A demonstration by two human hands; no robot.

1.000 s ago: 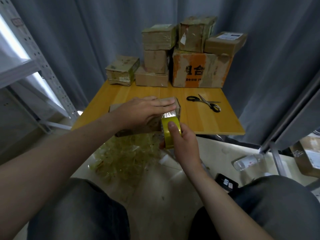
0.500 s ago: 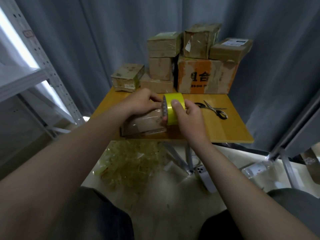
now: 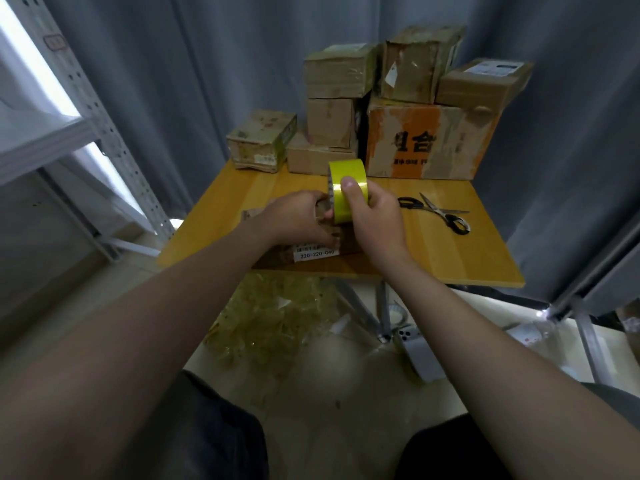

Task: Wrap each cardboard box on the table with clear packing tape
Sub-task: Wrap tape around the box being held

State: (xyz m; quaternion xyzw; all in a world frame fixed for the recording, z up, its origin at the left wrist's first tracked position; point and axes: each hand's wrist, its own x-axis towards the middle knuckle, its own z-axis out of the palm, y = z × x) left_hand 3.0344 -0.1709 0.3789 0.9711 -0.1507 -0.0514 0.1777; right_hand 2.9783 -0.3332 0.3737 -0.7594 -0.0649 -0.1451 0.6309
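Our right hand (image 3: pixel 375 220) grasps a wide roll of yellow-tinted packing tape (image 3: pixel 349 169). The thumb presses on its outer face and the roll stands on edge, raised just above the table. Touching the roll on its left, our left hand (image 3: pixel 298 220) clasps a small flat brown cardboard box (image 3: pixel 273 261), with the thumb on the near side and the fingers curled over the far side. The box lies at the near edge of a light wooden table (image 3: pixel 450 261), and a white printed label (image 3: pixel 314 253) faces us. The hands hide the gap between roll and box, so we cannot tell whether a strip of tape already joins them.

A pair of black-handled scissors (image 3: pixel 440 211) lies on the table to the right, well apart from both hands. A pile of worn cardboard boxes (image 3: pixel 426 143) stands along the far edge, the largest printed in orange. On the floor below the near edge lies a heap of crumpled clear tape (image 3: pixel 277 327).

We judge that the box could slip off the near edge. A hard pull on the roll might drag the box towards us if the left hand loosens. Tape drawn out slack or at an angle could also crease or stick to itself. The scissors are beyond easy reach, so one hand would have to let go to cut the tape.
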